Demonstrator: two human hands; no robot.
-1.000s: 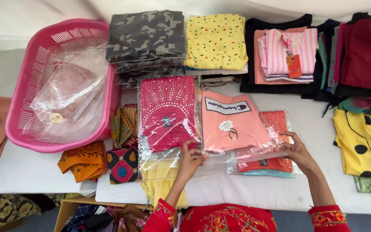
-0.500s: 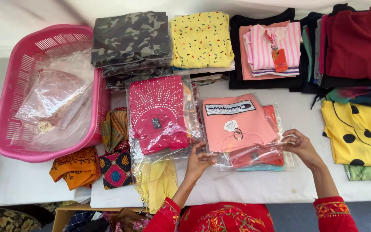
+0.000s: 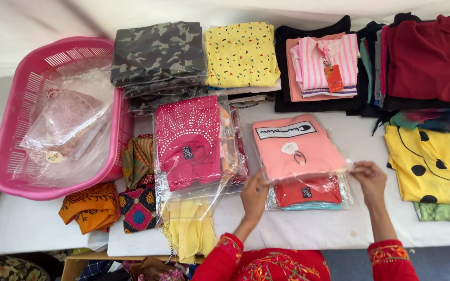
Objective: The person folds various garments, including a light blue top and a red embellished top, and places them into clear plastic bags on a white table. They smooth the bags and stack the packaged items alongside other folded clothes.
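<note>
Head view shows two hands holding a folded peach shirt in a clear plastic bag (image 3: 295, 148). That bag is the landmark. Left hand (image 3: 254, 193) pinches its near left corner, and right hand (image 3: 371, 179) pinches its near right corner. The bag sits on a stack of bagged red and blue clothes (image 3: 308, 193) on the white table (image 3: 308, 229). Just left of it lies a bagged pink beaded top (image 3: 188, 140). Far left of it is a pink plastic basket (image 3: 22, 109). Behind it sits a pink striped shirt (image 3: 321, 62).

A pink basket (image 3: 11, 151), a camouflage-patterned shirt stack (image 3: 157, 52), a speckled yellow shirt (image 3: 241, 54) and a salmon-pink bagged shirt (image 3: 295, 148).
</note>
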